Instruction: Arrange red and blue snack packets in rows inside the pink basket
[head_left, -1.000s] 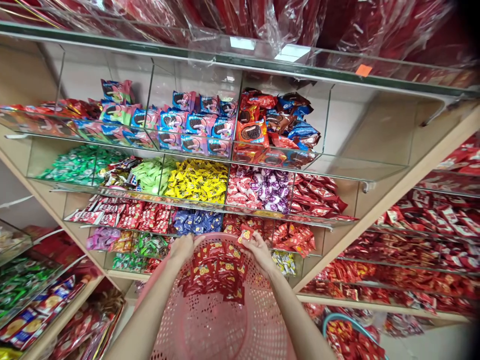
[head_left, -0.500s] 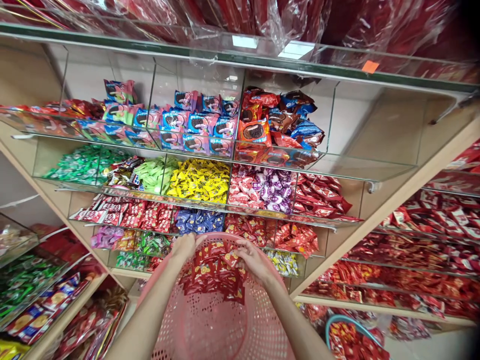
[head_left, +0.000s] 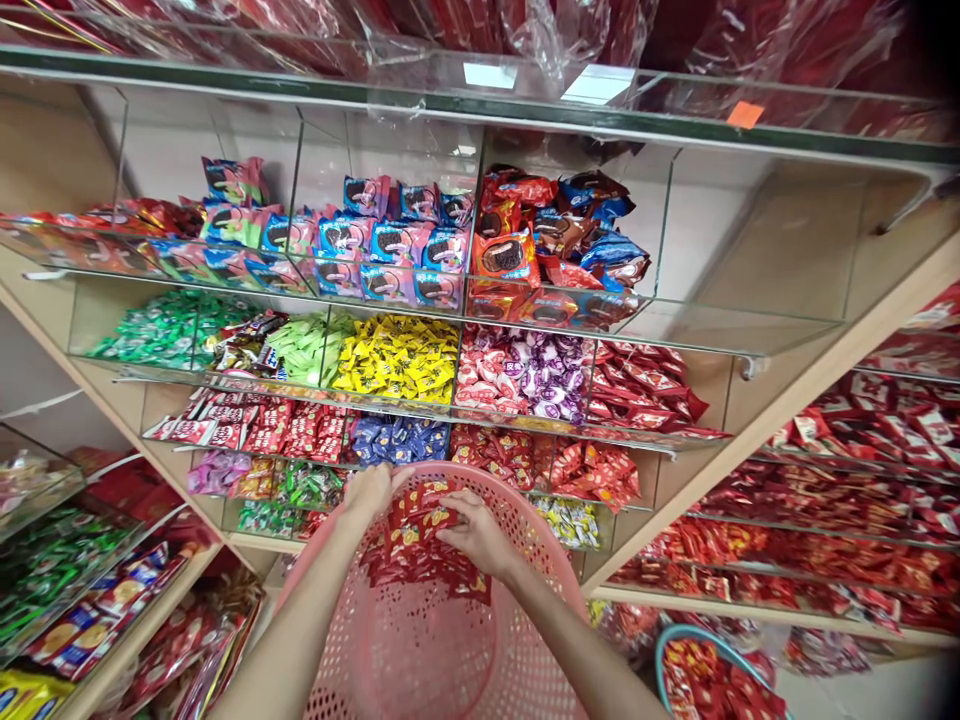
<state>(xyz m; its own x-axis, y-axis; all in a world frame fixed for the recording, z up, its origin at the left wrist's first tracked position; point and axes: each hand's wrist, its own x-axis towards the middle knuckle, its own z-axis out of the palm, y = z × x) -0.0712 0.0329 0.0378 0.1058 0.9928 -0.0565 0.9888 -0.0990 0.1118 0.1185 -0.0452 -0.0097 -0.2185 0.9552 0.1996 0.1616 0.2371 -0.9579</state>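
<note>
Head camera view, looking down: the left hand (head_left: 373,492) has its fingers wrapped over the far rim of a pink basket (head_left: 427,650), while the right hand (head_left: 476,530) reaches inside, over the red packets (head_left: 416,555). The right fingers are half curled; whether they pinch a packet cannot be told, since the hand covers that spot. For handling these packets, a steady left hold on the rim would seem to matter most, as the basket is tipped towards the wearer and a slack grip might let the heap slump into its bottom. The right hand would do well to work with light fingertips, taking a packet by its crimped edge and keeping the wrist off the others, so the rows do not slide. The knuckles also want care near the basket's far rim, beyond which glass shelves hold blue packets (head_left: 397,440) and similar red ones (head_left: 491,455). As for looks, the packets lie against the far inner wall of the basket, flat and glossy, dark red with small orange and pale prints, roughly overlapped in rows at the top and perhaps more jumbled below, though blur makes that unsure.
</note>
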